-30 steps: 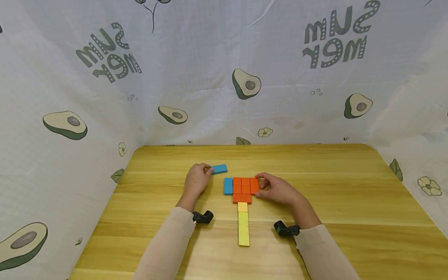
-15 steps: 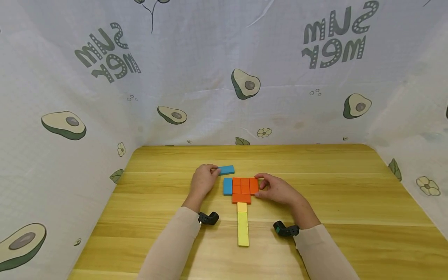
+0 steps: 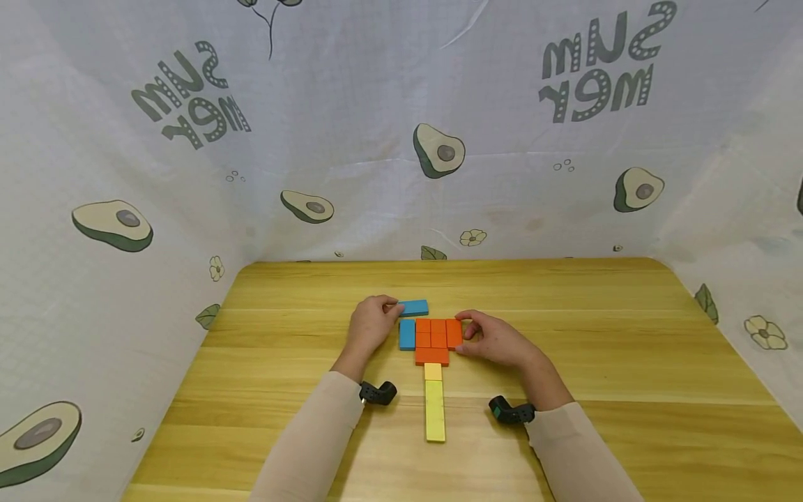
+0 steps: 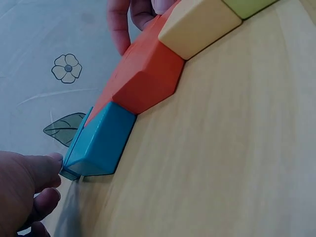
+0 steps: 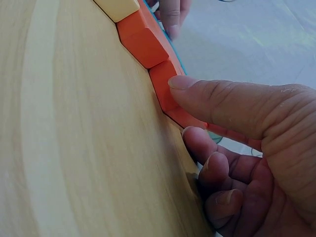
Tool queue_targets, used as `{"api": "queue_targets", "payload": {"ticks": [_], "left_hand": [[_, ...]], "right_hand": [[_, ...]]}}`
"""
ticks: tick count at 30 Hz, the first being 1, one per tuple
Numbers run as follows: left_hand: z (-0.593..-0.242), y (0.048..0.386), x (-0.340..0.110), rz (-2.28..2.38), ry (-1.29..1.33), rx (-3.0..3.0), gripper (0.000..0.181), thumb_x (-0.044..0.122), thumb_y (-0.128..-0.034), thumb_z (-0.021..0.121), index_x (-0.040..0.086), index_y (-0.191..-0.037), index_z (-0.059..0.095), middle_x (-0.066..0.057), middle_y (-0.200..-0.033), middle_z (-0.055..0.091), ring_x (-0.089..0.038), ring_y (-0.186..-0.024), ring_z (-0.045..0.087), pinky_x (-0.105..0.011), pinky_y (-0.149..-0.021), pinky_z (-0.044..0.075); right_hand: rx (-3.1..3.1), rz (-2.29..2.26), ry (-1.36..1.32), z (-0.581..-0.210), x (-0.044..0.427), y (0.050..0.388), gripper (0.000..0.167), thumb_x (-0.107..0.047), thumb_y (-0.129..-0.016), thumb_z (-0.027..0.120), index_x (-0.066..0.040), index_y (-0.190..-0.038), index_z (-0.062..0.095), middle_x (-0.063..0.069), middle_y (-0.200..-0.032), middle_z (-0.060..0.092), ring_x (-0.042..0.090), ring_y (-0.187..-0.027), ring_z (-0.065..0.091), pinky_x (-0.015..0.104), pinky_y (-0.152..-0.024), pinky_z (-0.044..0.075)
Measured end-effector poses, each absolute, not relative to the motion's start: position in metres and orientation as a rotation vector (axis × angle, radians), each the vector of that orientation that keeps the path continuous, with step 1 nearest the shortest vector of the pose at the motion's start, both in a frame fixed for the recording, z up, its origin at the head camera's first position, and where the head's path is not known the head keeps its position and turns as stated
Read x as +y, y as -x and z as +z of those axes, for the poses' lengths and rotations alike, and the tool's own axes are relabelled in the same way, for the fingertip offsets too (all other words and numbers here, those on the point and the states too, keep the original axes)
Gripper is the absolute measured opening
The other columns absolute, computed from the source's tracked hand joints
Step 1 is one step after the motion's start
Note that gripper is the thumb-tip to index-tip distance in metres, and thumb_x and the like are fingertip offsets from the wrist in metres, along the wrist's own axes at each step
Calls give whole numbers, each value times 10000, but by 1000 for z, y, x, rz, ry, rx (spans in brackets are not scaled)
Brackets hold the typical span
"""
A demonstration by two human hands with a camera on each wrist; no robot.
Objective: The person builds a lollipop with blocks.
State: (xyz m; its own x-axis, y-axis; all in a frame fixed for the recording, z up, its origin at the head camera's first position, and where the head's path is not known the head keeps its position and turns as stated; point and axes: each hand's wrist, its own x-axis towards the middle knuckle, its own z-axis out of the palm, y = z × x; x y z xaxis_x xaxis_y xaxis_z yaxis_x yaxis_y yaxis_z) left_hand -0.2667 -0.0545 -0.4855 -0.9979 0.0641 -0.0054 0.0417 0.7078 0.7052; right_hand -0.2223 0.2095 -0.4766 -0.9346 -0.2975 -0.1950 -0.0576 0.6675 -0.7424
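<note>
In the head view my left hand [image 3: 370, 326] pinches the left end of a blue block [image 3: 415, 307], which lies crosswise just beyond a flat layout of blocks. A second blue block [image 3: 407, 335] lies lengthwise at the layout's left side, against several orange blocks [image 3: 431, 333]. Thumb and index finger of my right hand [image 3: 502, 343] span the near and far ends of the rightmost orange block [image 3: 454, 334]. In the right wrist view my thumb [image 5: 197, 94] touches orange; the index fingertip's contact is hidden there.
Below the orange group, a crosswise orange block [image 3: 431, 357] meets a small pale yellow block [image 3: 433, 371]. A long yellow-green block [image 3: 435, 411] extends toward me on the wooden table [image 3: 627, 335]. Behind the table hangs a printed curtain [image 3: 376, 90].
My left hand has moved right with the blue block, bringing it beyond the layout's left part. The right hand stays at the rightmost orange block.
</note>
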Motion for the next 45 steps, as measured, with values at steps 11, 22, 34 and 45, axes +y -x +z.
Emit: {"api": "queue_targets", "payload": {"ticks": [11, 22, 34, 45], "left_hand": [[-488, 268, -53, 1198, -131, 2862, 300, 356, -1033, 692, 156, -1233, 790, -4, -907, 717, -160, -729, 582, -313, -682, 480], [-485, 269, -41, 1174, -168, 2850, 289, 342, -1030, 693, 159, -1228, 798, -29, -1083, 795, -222, -972, 716, -429, -890, 583], [-482, 266, -33, 1125, -195, 2868, 276, 341, -1020, 714, 156, -1197, 817, -86, -1062, 681, -218, -887, 612, -352, -757, 522], [-482, 268, -34, 1158, -220, 2838, 267, 332, -1007, 730, 162, -1190, 822, -102, -1060, 677, -215, -863, 585, -345, -741, 494]], "right_hand": [[2580, -1153, 291, -478, 210, 223, 603, -227, -920, 830, -52, -1430, 563, 83, -1039, 618, 204, -872, 547, 344, -807, 462], [2570, -1166, 333, -479, 212, 223, 603, -231, -933, 817, -39, -1439, 552, 98, -1040, 618, 193, -840, 547, 335, -767, 473], [2588, -1133, 328, -478, 211, 223, 589, -251, -933, 820, -61, -1430, 565, 81, -1038, 622, 192, -851, 559, 328, -791, 481], [2582, -1144, 327, -476, 211, 222, 601, -249, -933, 822, -55, -1437, 558, 90, -1051, 626, 191, -851, 562, 322, -781, 478]]}}
